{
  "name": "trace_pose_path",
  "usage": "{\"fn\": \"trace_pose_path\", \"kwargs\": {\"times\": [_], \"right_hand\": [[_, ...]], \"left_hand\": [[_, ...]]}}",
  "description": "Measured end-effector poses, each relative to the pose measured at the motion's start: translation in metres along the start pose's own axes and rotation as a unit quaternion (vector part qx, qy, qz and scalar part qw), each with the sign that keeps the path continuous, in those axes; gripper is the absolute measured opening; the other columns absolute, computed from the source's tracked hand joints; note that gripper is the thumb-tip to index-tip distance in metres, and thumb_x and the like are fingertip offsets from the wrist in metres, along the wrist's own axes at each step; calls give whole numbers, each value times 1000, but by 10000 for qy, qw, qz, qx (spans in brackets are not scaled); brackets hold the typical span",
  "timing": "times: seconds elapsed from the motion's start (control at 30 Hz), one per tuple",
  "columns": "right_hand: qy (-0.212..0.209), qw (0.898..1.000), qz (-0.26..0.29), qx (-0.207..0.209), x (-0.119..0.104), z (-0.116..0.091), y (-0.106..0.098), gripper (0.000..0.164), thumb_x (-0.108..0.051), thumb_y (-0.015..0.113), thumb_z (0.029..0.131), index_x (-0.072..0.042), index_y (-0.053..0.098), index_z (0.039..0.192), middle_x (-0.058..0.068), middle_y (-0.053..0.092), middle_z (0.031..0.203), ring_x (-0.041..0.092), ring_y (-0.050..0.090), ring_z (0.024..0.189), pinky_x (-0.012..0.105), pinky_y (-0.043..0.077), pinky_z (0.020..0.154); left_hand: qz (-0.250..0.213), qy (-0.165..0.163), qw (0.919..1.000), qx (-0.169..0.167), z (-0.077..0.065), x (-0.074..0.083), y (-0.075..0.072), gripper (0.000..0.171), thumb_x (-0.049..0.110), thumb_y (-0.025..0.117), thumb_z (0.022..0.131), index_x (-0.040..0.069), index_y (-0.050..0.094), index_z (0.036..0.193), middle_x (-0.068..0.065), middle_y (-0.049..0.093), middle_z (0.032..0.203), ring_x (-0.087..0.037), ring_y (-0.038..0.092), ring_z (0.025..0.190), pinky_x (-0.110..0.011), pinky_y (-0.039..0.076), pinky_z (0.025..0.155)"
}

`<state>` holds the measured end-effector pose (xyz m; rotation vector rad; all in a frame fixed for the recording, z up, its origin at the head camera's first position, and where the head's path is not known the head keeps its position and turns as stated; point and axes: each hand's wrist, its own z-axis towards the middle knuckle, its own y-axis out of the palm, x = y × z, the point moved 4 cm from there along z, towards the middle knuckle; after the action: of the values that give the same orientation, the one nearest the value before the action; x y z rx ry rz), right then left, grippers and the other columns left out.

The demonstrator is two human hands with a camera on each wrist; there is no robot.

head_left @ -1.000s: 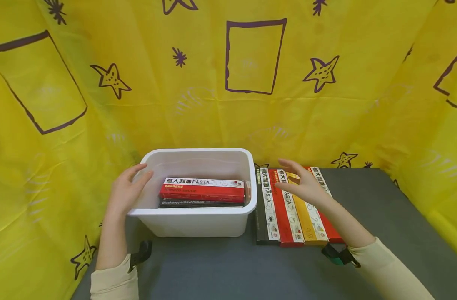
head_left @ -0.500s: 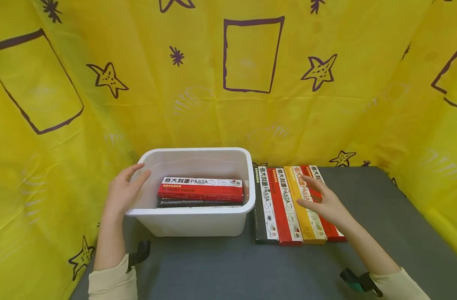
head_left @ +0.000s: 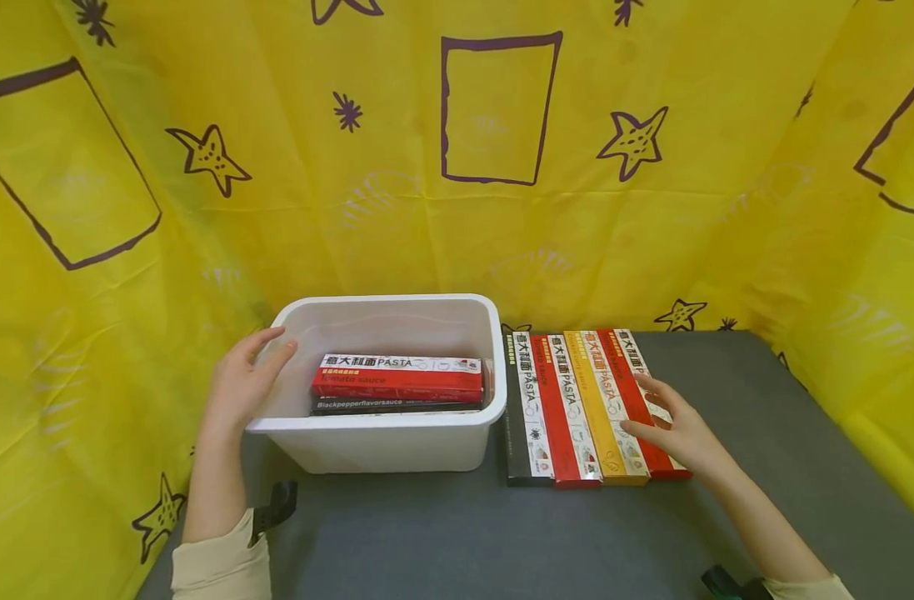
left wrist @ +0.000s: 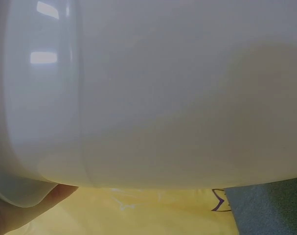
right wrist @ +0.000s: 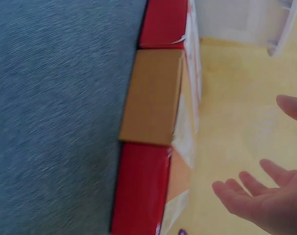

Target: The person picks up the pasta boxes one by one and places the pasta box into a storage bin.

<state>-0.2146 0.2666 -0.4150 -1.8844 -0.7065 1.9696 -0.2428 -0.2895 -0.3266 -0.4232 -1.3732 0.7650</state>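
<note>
My left hand [head_left: 241, 382] is at the left end of a white plastic tub [head_left: 382, 446], holding its rim between thumb and fingers; the left wrist view shows mostly the tub's outer wall [left wrist: 177, 98]. Inside the tub lie a red tomato-sauce pasta box [head_left: 407, 383] and a black pasta box [head_left: 374, 406] beneath it. Over the rightmost red pasta box [head_left: 627, 379] hovers my right hand [head_left: 681, 429], fingers parted and apart from the box. Left of that box lie a yellow pasta box [head_left: 587, 375], another red pasta box [head_left: 565, 442] and a black pasta box [head_left: 522, 442].
A dark grey tabletop [head_left: 442, 542] extends in front of the tub and to the right of the boxes. Yellow patterned cloth [head_left: 397, 233] hangs behind and along both sides. The tub stands close beside the leftmost box.
My right hand has moved right and lower, from above the middle boxes to the rightmost red one. My left hand keeps its place at the tub; the view has shifted slightly.
</note>
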Motion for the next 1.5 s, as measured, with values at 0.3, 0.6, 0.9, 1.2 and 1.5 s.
{"fn": "trace_pose_path", "kwargs": {"times": [0.3,0.6,0.9,1.2,1.5], "right_hand": [[43,9996,-264,18,22,-12,-5,90,-24,74,85,5,19,150,34,22,148,51,25,132,70,31,100],[140,9978,-656,4,44,-16,-8,95,-27,76,82,10,19,148,37,23,143,51,29,124,69,34,96],[273,9972,-687,-49,52,-17,-8,102,-31,77,79,12,15,148,38,22,142,52,28,124,70,30,95],[438,9947,-880,-304,68,-13,-5,107,-36,76,78,15,11,146,39,23,140,51,31,120,68,34,94],[346,9964,-669,-381,71,-12,-4,100,-29,73,82,18,11,145,40,23,140,51,32,120,65,33,94]], "left_hand": [[47,19,10000,52,0,-2,-1,65,49,51,97,4,47,144,-26,39,147,-49,34,134,-68,26,104],[126,65,9999,70,0,-1,0,64,49,51,98,4,48,143,-27,40,147,-49,35,133,-68,26,103],[68,10,9999,76,1,-3,1,64,49,51,97,5,48,143,-26,40,147,-49,34,133,-69,26,103],[43,-19,10000,28,0,-2,1,65,51,51,97,6,47,144,-25,40,147,-48,34,133,-69,27,103],[41,-21,10000,44,0,-3,1,65,50,51,97,6,47,144,-26,40,147,-49,35,133,-68,28,102]]}}
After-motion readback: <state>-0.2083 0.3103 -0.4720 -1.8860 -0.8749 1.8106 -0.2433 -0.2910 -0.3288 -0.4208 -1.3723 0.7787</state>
